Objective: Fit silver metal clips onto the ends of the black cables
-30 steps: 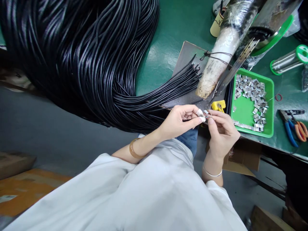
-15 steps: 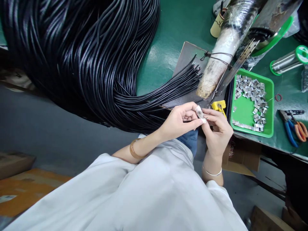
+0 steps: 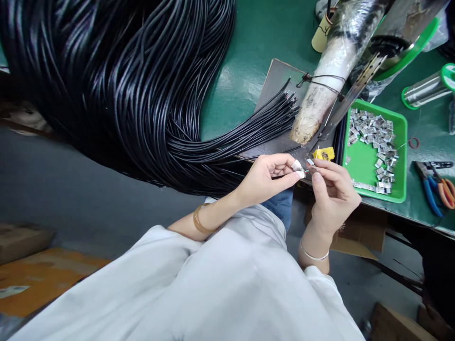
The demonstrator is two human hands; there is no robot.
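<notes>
My left hand (image 3: 268, 177), with white tape on thumb and index fingertip, pinches the end of a cable; its thin coloured wires (image 3: 306, 172) stick out past the fingertips. Just to the right, my right hand (image 3: 334, 192) holds a small silver metal connector (image 3: 310, 162) between thumb and fingers, close to the wires. Whether the two touch I cannot tell. Behind the hands, a bundle of black cables (image 3: 231, 139) lies with its stripped ends on a dark board (image 3: 272, 87). A yellow block (image 3: 324, 154) sits just beyond my right fingers.
A green tray (image 3: 360, 163) of similar metal connectors stands right of my hands. A plastic-wrapped tube (image 3: 329, 71) slants down over the board. Farther right lie a solder spool (image 3: 423, 90) and blue-handled pliers (image 3: 429, 192). A cardboard box (image 3: 366, 229) is below the table edge.
My right hand has shifted right, away from the left fingertips. The coloured wire ends and the metal connector now show between the hands. My left hand has barely moved.
</notes>
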